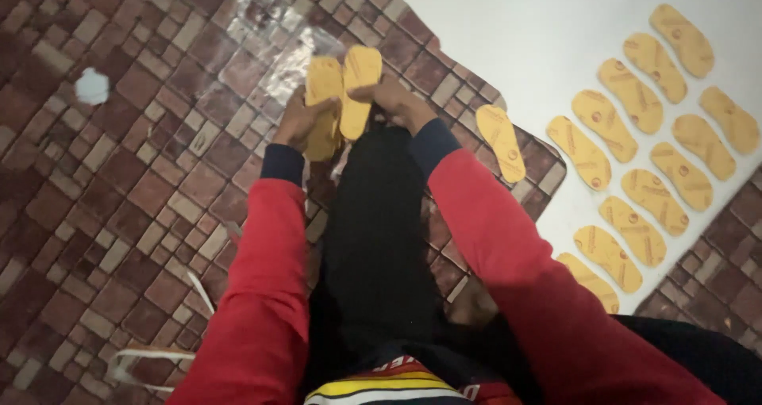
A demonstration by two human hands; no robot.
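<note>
Two yellow slipper soles are held side by side in front of me, above my black-trousered leg. My left hand (298, 122) grips the left sole (324, 95), and my right hand (394, 99) grips the right sole (359, 88). Both arms wear red sleeves with dark cuffs. A crumpled clear plastic bag (274, 44) lies on the floor just beyond the soles.
One loose yellow sole (500, 142) lies on the brick-patterned mat (135, 159) to the right. Several more yellow soles (635, 95) lie in rows on the white floor (524, 32) at right. A scrap of white paper (92, 86) sits at left. White straps (135, 361) lie near my left side.
</note>
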